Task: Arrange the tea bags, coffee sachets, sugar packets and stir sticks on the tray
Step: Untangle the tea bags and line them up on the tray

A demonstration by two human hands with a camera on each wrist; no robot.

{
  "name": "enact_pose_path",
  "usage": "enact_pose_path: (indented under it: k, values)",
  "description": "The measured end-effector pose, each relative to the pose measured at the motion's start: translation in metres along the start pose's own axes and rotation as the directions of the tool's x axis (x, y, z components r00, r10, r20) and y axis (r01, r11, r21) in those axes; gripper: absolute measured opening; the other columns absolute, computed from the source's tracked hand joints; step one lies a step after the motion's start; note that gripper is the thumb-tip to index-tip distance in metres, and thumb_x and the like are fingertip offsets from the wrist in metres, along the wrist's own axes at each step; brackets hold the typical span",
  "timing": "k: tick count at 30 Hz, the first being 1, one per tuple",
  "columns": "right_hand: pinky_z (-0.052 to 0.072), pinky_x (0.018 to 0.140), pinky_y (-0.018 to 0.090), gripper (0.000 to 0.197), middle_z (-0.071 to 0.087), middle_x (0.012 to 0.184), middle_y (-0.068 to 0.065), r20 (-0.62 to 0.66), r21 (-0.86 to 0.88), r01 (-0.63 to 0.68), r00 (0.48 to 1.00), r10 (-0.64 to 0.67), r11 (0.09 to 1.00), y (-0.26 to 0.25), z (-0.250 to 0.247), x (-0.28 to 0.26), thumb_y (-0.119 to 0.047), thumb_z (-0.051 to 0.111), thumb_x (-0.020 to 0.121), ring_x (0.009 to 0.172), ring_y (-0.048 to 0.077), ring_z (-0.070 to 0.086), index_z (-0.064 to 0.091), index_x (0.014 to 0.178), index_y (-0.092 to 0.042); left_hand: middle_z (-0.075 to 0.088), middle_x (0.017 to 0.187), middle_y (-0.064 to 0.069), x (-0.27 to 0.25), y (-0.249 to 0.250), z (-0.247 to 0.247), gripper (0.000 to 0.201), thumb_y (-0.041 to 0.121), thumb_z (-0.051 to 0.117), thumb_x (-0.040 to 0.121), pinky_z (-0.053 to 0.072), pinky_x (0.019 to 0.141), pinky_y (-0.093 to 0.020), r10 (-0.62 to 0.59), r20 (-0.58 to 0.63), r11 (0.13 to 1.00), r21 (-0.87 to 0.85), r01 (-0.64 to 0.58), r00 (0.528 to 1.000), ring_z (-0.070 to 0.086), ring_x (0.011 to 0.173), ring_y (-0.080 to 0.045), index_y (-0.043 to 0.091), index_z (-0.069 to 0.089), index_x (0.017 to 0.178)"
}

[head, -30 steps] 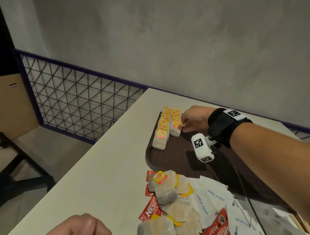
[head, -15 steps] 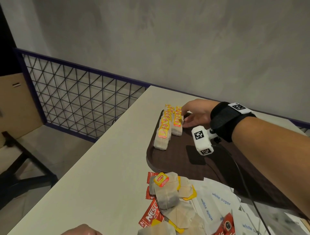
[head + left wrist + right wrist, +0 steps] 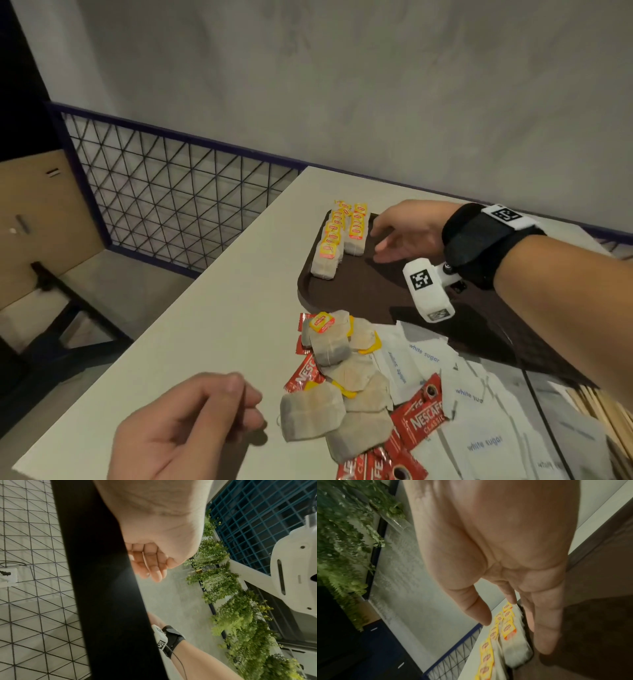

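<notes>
A dark brown tray (image 3: 359, 298) lies on the pale table. Two tidy rows of yellow-tagged tea bags (image 3: 337, 243) stand at its far left end, also seen in the right wrist view (image 3: 506, 631). My right hand (image 3: 378, 241) hovers just right of the rows with straight, relaxed fingers (image 3: 544, 635), holding nothing. In front of the tray lies a loose pile: tea bags (image 3: 329, 346), red Nescafe sachets (image 3: 421, 418) and white sugar packets (image 3: 483, 443). Wooden stir sticks (image 3: 606, 407) show at the right edge. My left hand (image 3: 250, 407) sits left of the pile, fingers (image 3: 150, 566) curled and empty.
The table's left edge (image 3: 219, 270) drops to a floor with a purple-framed wire fence (image 3: 171, 202). A grey wall stands behind the table. A black cable (image 3: 534, 401) from my right wrist trails over the sugar packets. Bare tray surface spreads right of the rows.
My right hand has drawn back a little to the right of the tea bag row, and its fingers have straightened. My left hand has come up into view beside the pile.
</notes>
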State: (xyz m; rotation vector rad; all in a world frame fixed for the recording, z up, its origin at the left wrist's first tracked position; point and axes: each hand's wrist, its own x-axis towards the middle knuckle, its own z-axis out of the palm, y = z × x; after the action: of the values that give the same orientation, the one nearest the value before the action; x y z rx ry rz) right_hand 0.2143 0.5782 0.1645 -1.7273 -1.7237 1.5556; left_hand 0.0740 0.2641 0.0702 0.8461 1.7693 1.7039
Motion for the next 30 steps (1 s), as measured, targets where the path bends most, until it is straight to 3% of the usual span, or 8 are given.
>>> enact_pose_path:
  k: [3, 6, 11, 13, 16, 20, 24, 30]
  values:
    - [0.063, 0.068, 0.037, 0.031, 0.056, 0.114, 0.026, 0.031, -0.079, 0.080, 0.997, -0.078, 0.994, -0.003, 0.008, -0.026, -0.007, 0.059, 0.098, 0.099, 0.037, 0.067, 0.052, 0.127, -0.001, 0.070, 0.060, -0.012, -0.007, 0.002, 0.002, 0.020, 0.015, 0.078, 0.082, 0.051, 0.054, -0.013, 0.197, 0.008, 0.976, -0.096, -0.195, 0.980, 0.065, 0.052, -0.013, 0.018, 0.075, 0.063]
    - [0.061, 0.082, 0.040, 0.023, 0.063, 0.098, 0.017, 0.134, -0.239, 0.258, 0.964, -0.231, 0.936, 0.002, 0.019, -0.065, -0.006, 0.060, 0.097, 0.087, 0.029, 0.067, 0.058, 0.121, -0.008, 0.073, 0.080, 0.008, -0.004, -0.005, -0.001, 0.010, 0.039, 0.070, 0.071, 0.046, 0.070, -0.011, 0.299, 0.163, 0.940, 0.121, -0.320, 0.940, 0.066, 0.078, -0.010, 0.032, 0.074, 0.077]
    - [0.055, 0.073, 0.036, 0.024, 0.073, 0.092, 0.005, 0.467, -0.556, 0.536, 0.834, -0.295, 0.635, 0.037, 0.045, -0.135, -0.014, 0.077, 0.088, 0.077, 0.021, 0.065, 0.072, 0.108, -0.026, 0.062, 0.100, 0.027, -0.005, -0.013, -0.005, 0.023, 0.031, 0.071, 0.074, 0.038, 0.083, -0.004, 0.341, 0.387, 0.778, 0.395, -0.488, 0.857, 0.057, 0.106, -0.004, 0.040, 0.068, 0.096]
    - [0.057, 0.076, 0.036, 0.029, 0.071, 0.095, -0.003, 0.512, -0.654, 0.581, 0.811, -0.282, 0.484, 0.054, 0.050, -0.151, -0.019, 0.078, 0.086, 0.084, 0.020, 0.067, 0.070, 0.108, -0.035, 0.057, 0.106, 0.030, -0.005, -0.015, -0.004, 0.031, 0.039, 0.070, 0.073, 0.036, 0.086, -0.006, 0.333, 0.465, 0.716, 0.442, -0.541, 0.820, 0.052, 0.110, -0.003, 0.042, 0.065, 0.104]
    - [0.050, 0.071, 0.022, 0.033, 0.061, 0.096, -0.014, 0.488, -0.737, 0.610, 0.778, -0.396, 0.291, 0.074, 0.057, -0.163, -0.021, 0.071, 0.089, 0.087, 0.007, 0.059, 0.064, 0.114, -0.041, 0.050, 0.110, 0.031, -0.006, -0.016, 0.000, 0.038, 0.053, 0.064, 0.074, 0.037, 0.090, -0.014, 0.307, 0.530, 0.630, 0.510, -0.586, 0.791, 0.044, 0.112, 0.000, 0.045, 0.062, 0.111]
    - [0.043, 0.069, 0.018, 0.033, 0.055, 0.096, -0.014, 0.422, -0.751, 0.596, 0.765, -0.487, 0.284, 0.080, 0.065, -0.162, -0.016, 0.064, 0.092, 0.087, 0.005, 0.054, 0.064, 0.117, -0.037, 0.051, 0.105, 0.027, -0.009, -0.016, 0.003, 0.028, 0.061, 0.062, 0.080, 0.041, 0.089, -0.022, 0.282, 0.521, 0.576, 0.579, -0.577, 0.805, 0.041, 0.106, 0.002, 0.044, 0.063, 0.103]
    - [0.045, 0.068, 0.018, 0.031, 0.056, 0.098, -0.013, 0.425, -0.765, 0.578, 0.784, -0.452, 0.284, 0.078, 0.065, -0.162, -0.017, 0.064, 0.094, 0.088, 0.008, 0.055, 0.065, 0.117, -0.036, 0.055, 0.100, 0.025, -0.012, -0.015, 0.003, 0.020, 0.055, 0.059, 0.087, 0.041, 0.084, -0.020, 0.305, 0.481, 0.575, 0.595, -0.562, 0.822, 0.044, 0.101, 0.001, 0.039, 0.067, 0.094]
    - [0.047, 0.075, 0.019, 0.027, 0.054, 0.101, -0.015, 0.476, -0.791, 0.586, 0.769, -0.426, 0.174, 0.091, 0.065, -0.164, -0.029, 0.065, 0.095, 0.093, 0.007, 0.054, 0.065, 0.120, -0.038, 0.066, 0.091, 0.022, -0.009, -0.017, -0.001, 0.013, 0.040, 0.064, 0.091, 0.047, 0.074, -0.022, 0.360, 0.342, 0.721, 0.488, -0.492, 0.868, 0.056, 0.094, -0.004, 0.033, 0.074, 0.087]
